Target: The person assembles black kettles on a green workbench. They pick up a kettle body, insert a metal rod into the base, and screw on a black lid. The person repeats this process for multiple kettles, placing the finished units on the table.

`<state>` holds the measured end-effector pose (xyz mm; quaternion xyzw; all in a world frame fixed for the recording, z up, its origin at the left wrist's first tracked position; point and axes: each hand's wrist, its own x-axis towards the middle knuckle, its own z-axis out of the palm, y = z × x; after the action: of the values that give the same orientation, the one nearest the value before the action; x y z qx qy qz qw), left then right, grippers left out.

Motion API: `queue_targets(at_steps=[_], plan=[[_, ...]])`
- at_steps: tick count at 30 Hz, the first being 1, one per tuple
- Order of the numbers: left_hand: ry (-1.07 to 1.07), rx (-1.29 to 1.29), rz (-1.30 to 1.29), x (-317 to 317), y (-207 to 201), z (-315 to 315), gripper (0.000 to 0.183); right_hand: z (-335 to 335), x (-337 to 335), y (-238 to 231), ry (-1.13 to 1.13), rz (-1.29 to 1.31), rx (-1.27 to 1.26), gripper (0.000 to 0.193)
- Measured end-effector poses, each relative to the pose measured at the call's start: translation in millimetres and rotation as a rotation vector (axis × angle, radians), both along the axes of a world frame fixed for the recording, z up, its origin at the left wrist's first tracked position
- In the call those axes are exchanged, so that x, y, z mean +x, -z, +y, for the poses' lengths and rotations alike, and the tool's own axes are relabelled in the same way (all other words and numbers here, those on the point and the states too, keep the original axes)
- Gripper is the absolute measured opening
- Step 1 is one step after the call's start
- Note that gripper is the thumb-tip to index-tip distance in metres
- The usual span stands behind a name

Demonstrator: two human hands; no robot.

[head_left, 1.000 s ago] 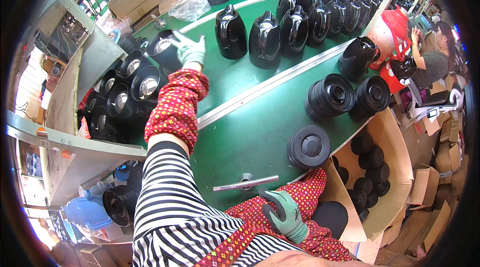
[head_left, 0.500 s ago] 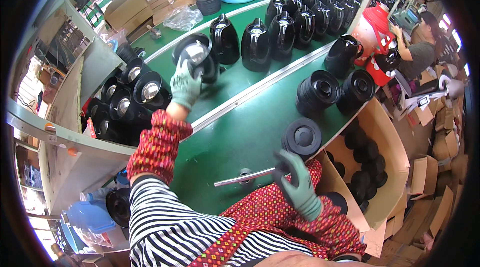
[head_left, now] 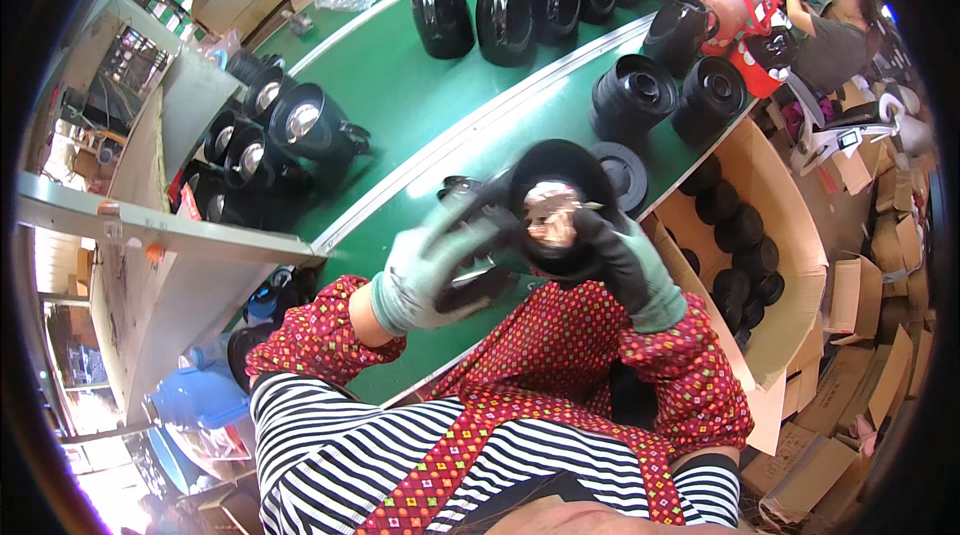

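In front of me a black vacuum jug (head_left: 558, 160) is tipped with its round end toward me, and a shiny silvery surface shows inside. My left hand (head_left: 440, 260), in a grey-green glove with dark fingers, curls around the jug's side, slightly blurred. My right hand (head_left: 632, 270), gloved the same way, grips the near right of its rim, fingers closed; whether a small part is also in it I cannot make out. Just behind the jug, a flat black ribbed disc (head_left: 622, 178) lies on the green table (head_left: 400, 190), partly covered by it.
Upright black jugs (head_left: 442, 15) stand in rows at the back. Several open jugs (head_left: 305, 123) lie at left. Two stacks of black discs (head_left: 632, 95) stand right of the white rail (head_left: 480, 125). A cardboard box (head_left: 790, 265) holds black round parts. A person (head_left: 835, 45) works at far right.
My left hand has brought the jug from the far-left belt to in front of me. My right hand has moved up from beside the discs onto its rim. The view has tilted down.
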<state>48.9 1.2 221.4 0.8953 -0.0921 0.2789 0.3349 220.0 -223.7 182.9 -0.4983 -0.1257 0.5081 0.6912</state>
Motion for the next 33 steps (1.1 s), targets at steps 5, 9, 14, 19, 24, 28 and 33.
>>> queue_targets(at_steps=[5,9,14,19,24,28,33], plan=[[-0.300,-0.838,0.209,-8.3,87.8,22.1,0.067,-82.3,-15.6,34.7,0.065,-0.041,0.277,0.060],[0.434,-1.221,0.611,-15.7,130.2,-11.9,0.078,-100.2,-25.6,31.2,0.013,0.111,0.084,0.076],[0.500,-1.585,0.663,-28.4,148.5,-50.1,0.075,-62.2,-29.7,0.1,-0.280,-0.044,0.110,0.079],[0.401,-1.713,0.654,-35.4,147.6,-38.0,0.071,-13.1,19.8,32.3,-0.139,-1.047,-0.168,0.080],[0.340,-1.775,0.634,-37.6,147.3,-29.5,0.068,23.6,82.7,62.9,-0.153,-1.747,-0.993,0.099],[0.314,-1.805,0.630,-39.8,150.6,-27.1,0.066,13.2,86.0,71.8,0.020,-1.757,-0.737,0.094],[0.341,-1.817,0.661,-34.0,162.1,-34.7,0.063,-33.2,27.8,33.8,0.286,-1.372,-0.172,0.080]])
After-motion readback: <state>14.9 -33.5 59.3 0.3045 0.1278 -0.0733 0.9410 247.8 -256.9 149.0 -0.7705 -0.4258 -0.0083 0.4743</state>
